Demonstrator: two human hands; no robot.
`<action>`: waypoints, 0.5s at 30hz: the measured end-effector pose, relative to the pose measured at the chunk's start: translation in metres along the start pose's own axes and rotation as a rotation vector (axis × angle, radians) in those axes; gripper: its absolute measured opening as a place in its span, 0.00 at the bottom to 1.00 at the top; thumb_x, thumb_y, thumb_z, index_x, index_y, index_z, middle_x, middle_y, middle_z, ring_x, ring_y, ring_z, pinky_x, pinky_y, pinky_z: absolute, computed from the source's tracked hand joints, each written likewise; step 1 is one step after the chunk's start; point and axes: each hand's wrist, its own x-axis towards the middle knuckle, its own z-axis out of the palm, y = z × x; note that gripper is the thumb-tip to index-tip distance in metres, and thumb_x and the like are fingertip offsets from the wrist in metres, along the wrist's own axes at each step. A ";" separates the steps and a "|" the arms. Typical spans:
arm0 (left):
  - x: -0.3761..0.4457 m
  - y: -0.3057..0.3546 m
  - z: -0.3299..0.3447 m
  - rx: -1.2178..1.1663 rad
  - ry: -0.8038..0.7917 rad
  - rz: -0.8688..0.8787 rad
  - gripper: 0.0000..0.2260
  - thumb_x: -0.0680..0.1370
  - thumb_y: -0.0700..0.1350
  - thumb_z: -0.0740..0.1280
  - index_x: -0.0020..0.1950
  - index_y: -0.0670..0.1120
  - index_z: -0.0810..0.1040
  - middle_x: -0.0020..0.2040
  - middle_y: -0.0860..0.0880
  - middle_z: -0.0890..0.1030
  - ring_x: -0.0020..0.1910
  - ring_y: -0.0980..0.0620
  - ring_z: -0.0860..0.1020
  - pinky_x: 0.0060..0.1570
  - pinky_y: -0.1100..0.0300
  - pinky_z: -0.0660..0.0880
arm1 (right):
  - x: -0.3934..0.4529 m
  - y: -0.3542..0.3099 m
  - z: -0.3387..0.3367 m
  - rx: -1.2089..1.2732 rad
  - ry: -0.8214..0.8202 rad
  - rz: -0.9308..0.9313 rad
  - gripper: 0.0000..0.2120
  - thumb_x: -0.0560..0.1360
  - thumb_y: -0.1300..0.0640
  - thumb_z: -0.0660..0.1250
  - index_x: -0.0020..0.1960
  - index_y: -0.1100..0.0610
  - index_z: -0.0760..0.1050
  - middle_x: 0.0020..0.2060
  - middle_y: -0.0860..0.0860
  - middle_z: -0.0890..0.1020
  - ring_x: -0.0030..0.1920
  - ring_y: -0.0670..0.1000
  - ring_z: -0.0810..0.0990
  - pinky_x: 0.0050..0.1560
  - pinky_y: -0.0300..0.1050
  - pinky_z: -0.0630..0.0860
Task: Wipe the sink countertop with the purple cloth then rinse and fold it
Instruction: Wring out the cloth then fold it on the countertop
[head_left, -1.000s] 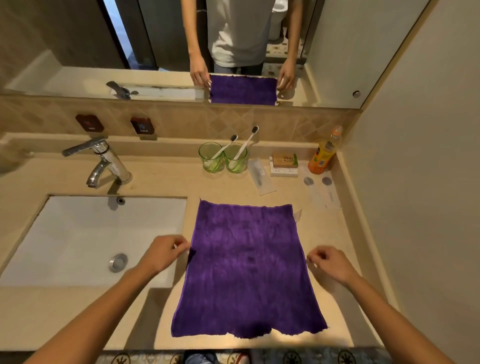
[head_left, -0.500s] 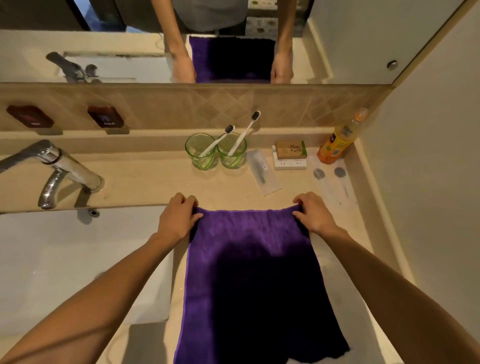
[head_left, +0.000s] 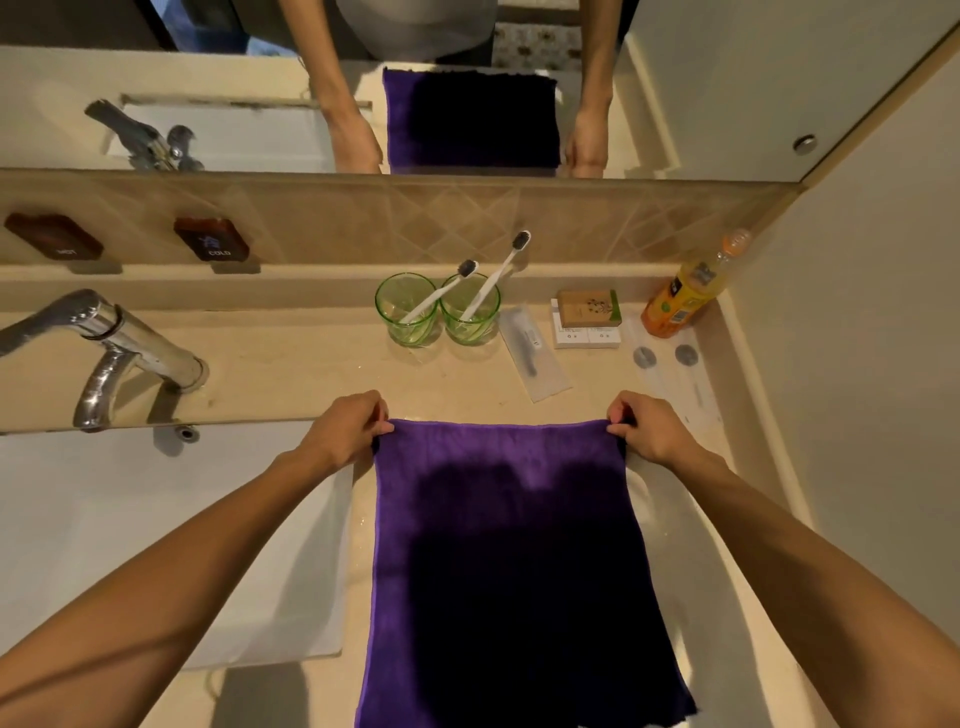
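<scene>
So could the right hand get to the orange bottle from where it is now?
Probably yes. The right hand is pinching the cloth corner, so it must let go first. Between it and the bottle lies only countertop with flat packets, nothing tall.

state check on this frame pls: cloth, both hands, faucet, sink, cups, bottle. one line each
purple cloth: spread flat, unfolded, beside the sink
left hand: pinching the cloth's far left corner
right hand: pinching the far right corner
faucet: no water running
sink: no standing water visible
green cups: upright, one toothbrush in each
orange bottle: capped, leaning into the corner
</scene>
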 end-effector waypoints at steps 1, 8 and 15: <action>-0.003 0.002 -0.002 -0.039 0.019 0.005 0.15 0.79 0.41 0.71 0.37 0.49 0.68 0.39 0.52 0.77 0.40 0.50 0.74 0.38 0.66 0.68 | -0.001 -0.001 -0.003 -0.006 0.013 -0.010 0.05 0.76 0.64 0.72 0.46 0.56 0.77 0.46 0.55 0.84 0.48 0.58 0.80 0.47 0.45 0.73; -0.020 0.018 -0.030 -0.072 0.170 0.061 0.06 0.76 0.39 0.74 0.53 0.40 0.83 0.46 0.45 0.81 0.47 0.47 0.77 0.48 0.57 0.69 | -0.014 -0.014 -0.036 -0.070 0.076 -0.084 0.03 0.78 0.61 0.71 0.48 0.57 0.84 0.42 0.51 0.83 0.49 0.56 0.82 0.47 0.44 0.71; -0.088 0.028 -0.044 -0.225 0.208 0.091 0.07 0.72 0.39 0.78 0.39 0.50 0.83 0.40 0.49 0.81 0.40 0.53 0.76 0.39 0.70 0.69 | -0.074 -0.008 -0.054 0.069 0.141 -0.227 0.05 0.76 0.63 0.73 0.49 0.56 0.87 0.45 0.51 0.83 0.45 0.50 0.77 0.49 0.44 0.71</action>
